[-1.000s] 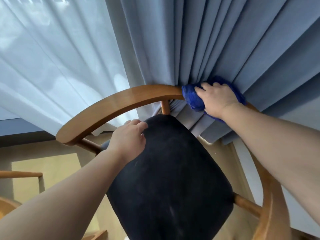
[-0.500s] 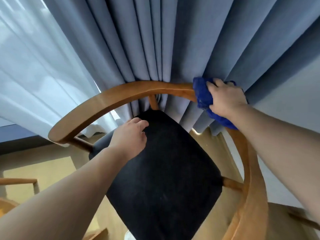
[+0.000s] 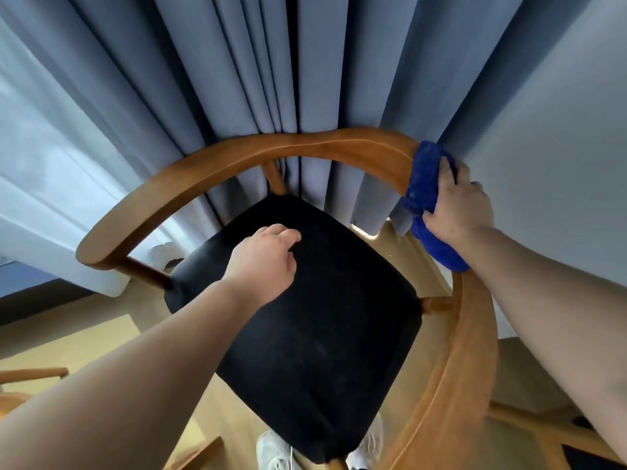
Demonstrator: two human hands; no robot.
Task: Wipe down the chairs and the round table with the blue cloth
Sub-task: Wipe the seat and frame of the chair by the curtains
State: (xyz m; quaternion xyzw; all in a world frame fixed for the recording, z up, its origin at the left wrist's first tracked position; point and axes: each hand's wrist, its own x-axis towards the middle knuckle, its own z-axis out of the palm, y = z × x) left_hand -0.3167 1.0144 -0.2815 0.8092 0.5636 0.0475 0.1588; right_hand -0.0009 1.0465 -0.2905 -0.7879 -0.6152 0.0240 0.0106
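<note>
- The blue cloth (image 3: pixel 425 184) is bunched up and wrapped over the curved wooden rail of the chair (image 3: pixel 237 167), right where the back bends round into the right armrest.
- The right hand (image 3: pixel 458 205) is clamped on the cloth, fingers over the top and thumb lower down, squeezing it against the wood. A tail of cloth hangs out under the wrist.
- The left hand (image 3: pixel 264 262) rests on the back part of the black seat cushion (image 3: pixel 322 334), fingers loosely curled, not holding anything.
- The rail makes one long arc: left end sticks out free, right side runs down toward the bottom edge. Thin wooden posts join it to the seat.
- The chair's back is pushed right up into the grey-blue curtain (image 3: pixel 271 79), folds touching the rail. A sheer white curtain (image 3: pixel 40 157) hangs to the left.
- White shoes (image 3: pixel 274 449) peek out under the front of the seat, on a pale wood floor (image 3: pixel 84 344).
- A bit of other wooden furniture shows at the lower left, can't tell what it is.
</note>
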